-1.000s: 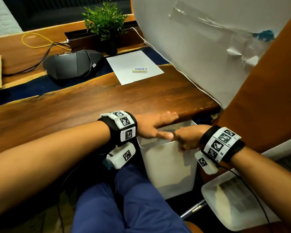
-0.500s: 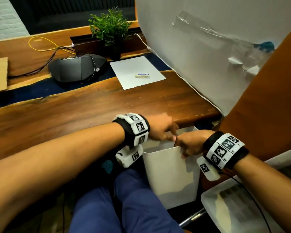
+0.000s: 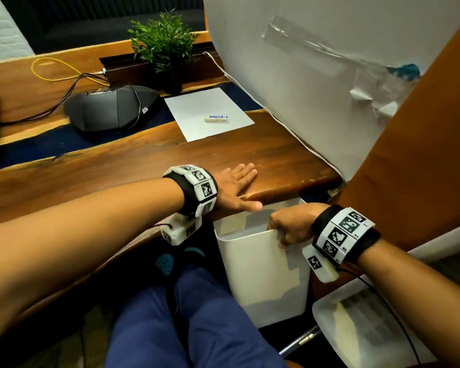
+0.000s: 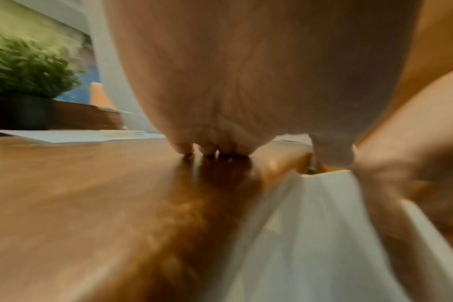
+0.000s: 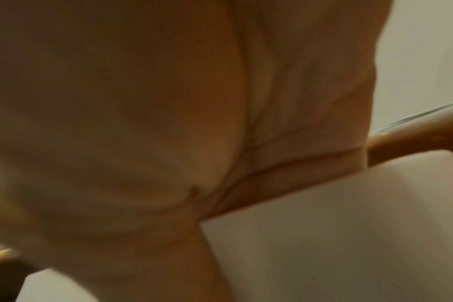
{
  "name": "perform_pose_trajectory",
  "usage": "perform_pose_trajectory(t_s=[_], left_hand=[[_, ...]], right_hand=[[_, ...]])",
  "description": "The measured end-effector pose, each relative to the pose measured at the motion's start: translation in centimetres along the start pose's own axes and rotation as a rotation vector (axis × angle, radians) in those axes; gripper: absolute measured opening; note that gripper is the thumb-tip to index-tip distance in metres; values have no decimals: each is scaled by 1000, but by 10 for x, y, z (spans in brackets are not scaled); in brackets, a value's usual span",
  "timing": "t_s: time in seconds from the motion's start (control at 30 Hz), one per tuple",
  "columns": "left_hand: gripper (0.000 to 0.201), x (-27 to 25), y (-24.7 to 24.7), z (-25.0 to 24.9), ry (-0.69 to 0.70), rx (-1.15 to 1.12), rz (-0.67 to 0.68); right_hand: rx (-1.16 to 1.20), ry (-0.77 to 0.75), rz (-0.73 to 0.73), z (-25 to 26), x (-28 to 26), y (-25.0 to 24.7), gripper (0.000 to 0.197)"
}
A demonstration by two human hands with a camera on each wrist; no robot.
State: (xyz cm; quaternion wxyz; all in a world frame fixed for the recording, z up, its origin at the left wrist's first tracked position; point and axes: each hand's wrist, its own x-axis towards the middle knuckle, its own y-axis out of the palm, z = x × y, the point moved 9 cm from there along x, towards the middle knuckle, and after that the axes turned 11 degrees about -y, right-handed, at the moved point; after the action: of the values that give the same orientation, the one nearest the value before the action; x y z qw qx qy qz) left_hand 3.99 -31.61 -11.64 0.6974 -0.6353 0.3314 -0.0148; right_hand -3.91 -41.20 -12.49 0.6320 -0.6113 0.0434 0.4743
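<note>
Head view: white bin (image 3: pixel 260 274) rim in grip of right hand (image 3: pixel 292 224), left hand (image 3: pixel 234 187) flat on table (image 3: pixel 117 168)

eraser (image 3: pixel 216 118) lies on paper (image 3: pixel 197 102); bin (image 3: pixel 260 269) stands under the table (image 3: pixel 144 160) edge.

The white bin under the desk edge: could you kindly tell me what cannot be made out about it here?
- Contents of the white bin: head view, the desk and the right hand cover much of its opening.
- How that hand closes on the rim: right wrist view, a blurred palm fills the frame.
- Print on the eraser: head view, too small.
</note>
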Motion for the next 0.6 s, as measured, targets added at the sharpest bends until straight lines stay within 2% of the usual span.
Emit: perform_pose_trajectory(t_s=[0.13,0.2,0.23,0.3,0.4,0.43,0.5,0.53,0.6], left_hand=[[73,-36,18,-40,272,-18,-7],[55,-45,10,-55,404,-87,-134],[46,-45,0,-57,412,-109,-236],[27,-41,-23,-55,318,-44,-410],[9,-36,-36,-60,201,60,-406],[9,-34,-34,-64,208,71,-390],[24,-28,-26,-70,260,39,-368],[24,-28,-27,-70,265,-9,-372],[11,-32,-36,-66,263,-108,-437]], right_hand=[[-46,-30,1,4,3,-1,26],[-55,-32,5,8,3,-2,27],[-52,-31,4,9,2,-1,30],[-44,-22,1,11,2,0,35],[-49,-5,-18,12,4,1,39],[-55,-2,-23,12,4,1,41],[-66,14,-21,10,4,2,44],[-77,17,-12,10,3,3,45],[-90,10,0,10,2,4,43]])
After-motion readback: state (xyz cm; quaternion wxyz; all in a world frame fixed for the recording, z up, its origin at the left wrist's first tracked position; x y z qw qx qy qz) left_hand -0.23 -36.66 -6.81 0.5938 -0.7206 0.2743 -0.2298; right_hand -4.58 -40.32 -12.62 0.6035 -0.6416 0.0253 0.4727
